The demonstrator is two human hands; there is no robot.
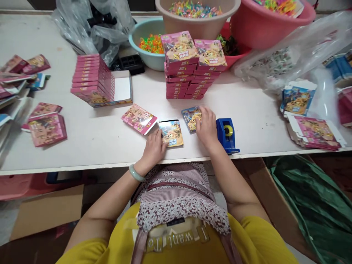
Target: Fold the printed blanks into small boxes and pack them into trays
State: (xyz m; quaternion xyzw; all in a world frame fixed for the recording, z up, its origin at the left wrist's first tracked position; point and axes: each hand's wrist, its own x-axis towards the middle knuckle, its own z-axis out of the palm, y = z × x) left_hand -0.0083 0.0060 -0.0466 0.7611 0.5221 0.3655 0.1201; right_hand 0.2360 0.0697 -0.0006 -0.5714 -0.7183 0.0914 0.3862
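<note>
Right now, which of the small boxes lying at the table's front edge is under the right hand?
The blue box just left of the blue tape dispenser; the right hand rests on it. The left hand touches another blue box, and the pink box lies untouched.

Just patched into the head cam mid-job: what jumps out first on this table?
Two tall stacks of pink boxes stand at the table's centre, with basins of bright coloured bits behind them. At the near edge, the left hand rests on a small blue box and the right hand on another blue box, beside a blue tape dispenser. Another row of pink boxes fills an open carton at the left.
</note>
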